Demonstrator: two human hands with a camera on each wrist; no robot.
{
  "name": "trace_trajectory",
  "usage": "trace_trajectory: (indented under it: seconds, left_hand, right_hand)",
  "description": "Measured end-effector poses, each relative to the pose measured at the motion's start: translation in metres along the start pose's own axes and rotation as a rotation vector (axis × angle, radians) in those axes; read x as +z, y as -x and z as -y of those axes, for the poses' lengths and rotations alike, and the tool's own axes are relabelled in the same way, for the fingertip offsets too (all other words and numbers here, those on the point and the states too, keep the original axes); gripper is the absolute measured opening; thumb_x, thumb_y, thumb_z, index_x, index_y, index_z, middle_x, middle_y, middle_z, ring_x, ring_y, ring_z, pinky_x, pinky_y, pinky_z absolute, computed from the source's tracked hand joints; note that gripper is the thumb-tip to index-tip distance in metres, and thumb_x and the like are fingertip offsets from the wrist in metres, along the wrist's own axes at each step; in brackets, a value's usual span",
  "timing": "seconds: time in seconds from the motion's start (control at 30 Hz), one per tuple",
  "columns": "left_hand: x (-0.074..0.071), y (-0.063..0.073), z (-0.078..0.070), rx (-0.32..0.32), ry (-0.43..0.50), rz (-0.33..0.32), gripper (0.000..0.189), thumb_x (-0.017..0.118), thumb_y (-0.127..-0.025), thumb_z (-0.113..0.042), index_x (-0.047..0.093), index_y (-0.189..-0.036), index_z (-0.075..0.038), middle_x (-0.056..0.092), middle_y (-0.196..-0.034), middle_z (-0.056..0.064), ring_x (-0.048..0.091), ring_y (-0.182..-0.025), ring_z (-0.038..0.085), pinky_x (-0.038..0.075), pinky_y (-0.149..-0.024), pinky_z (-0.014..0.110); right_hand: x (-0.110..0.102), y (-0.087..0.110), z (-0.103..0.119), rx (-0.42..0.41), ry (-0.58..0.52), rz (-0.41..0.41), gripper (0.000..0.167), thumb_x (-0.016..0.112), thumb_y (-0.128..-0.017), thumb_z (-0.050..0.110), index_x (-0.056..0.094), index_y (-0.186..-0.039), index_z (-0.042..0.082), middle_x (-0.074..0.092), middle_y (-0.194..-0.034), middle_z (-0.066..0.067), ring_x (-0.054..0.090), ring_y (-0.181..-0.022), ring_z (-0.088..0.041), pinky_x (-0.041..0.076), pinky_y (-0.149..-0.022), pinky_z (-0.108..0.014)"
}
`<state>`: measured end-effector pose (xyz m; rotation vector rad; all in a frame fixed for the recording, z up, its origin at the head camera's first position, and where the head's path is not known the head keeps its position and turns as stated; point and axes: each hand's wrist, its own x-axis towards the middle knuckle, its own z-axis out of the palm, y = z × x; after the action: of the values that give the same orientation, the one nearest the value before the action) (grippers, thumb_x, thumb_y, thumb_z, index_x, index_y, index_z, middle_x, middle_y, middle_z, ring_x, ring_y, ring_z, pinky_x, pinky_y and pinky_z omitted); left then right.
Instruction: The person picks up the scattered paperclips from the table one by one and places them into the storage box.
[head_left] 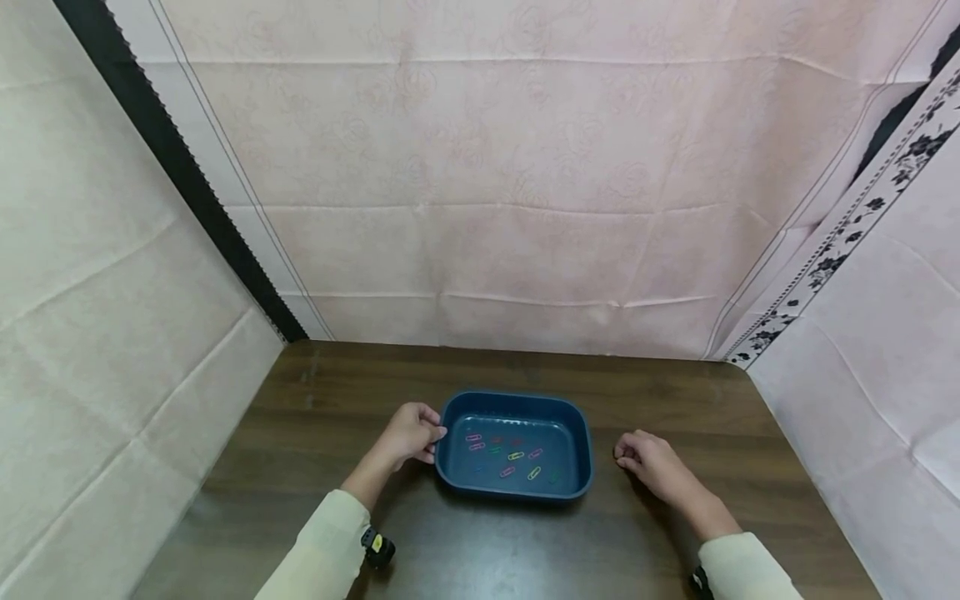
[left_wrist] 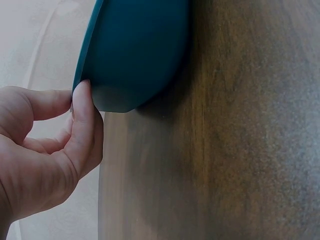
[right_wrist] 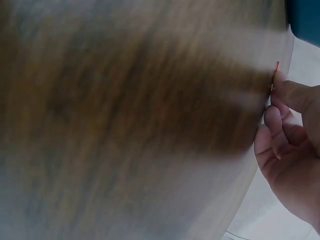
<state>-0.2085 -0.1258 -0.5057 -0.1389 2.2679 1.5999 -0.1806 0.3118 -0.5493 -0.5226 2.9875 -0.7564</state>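
A dark blue rectangular tray [head_left: 513,492] stands on the wooden table, with several coloured paper clips [head_left: 516,456] scattered over its bottom. My left hand [head_left: 412,433] pinches the tray's left rim between thumb and fingers; in the left wrist view the hand [left_wrist: 55,145] grips the edge of the tray [left_wrist: 140,50]. Right of the tray and apart from it, my right hand [head_left: 654,465] is low over the table. In the right wrist view that hand [right_wrist: 290,135] pinches a thin reddish-orange paper clip [right_wrist: 277,66], whose tip sticks out past the fingertips.
The brown wooden table [head_left: 480,550] extends around the tray. Pale cloth [head_left: 525,208] hangs behind the table's far edge, and more cloth flanks it on the left [head_left: 112,350] and right. Each wrist wears a dark device, such as the left one [head_left: 378,547].
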Motion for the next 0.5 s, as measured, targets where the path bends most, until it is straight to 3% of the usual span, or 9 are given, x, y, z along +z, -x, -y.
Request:
trace_trajectory:
  seconds: [0.5]
  left_hand:
    - [-0.0007,0.0014,-0.0004,0.0,0.002,-0.002,0.018,0.065,-0.1,-0.003,0.059,-0.114,0.006,0.062,-0.09,0.018,0.06,-0.067,0.021,0.063,-0.058,0.033]
  right_hand:
    - [-0.003,-0.002,-0.0001,-0.002,0.009,0.071,0.016,0.071,-0.095,0.002,0.061,-0.092,0.015,0.054,-0.085,0.004,0.05,-0.077,-0.007,0.048,-0.064,-0.023]
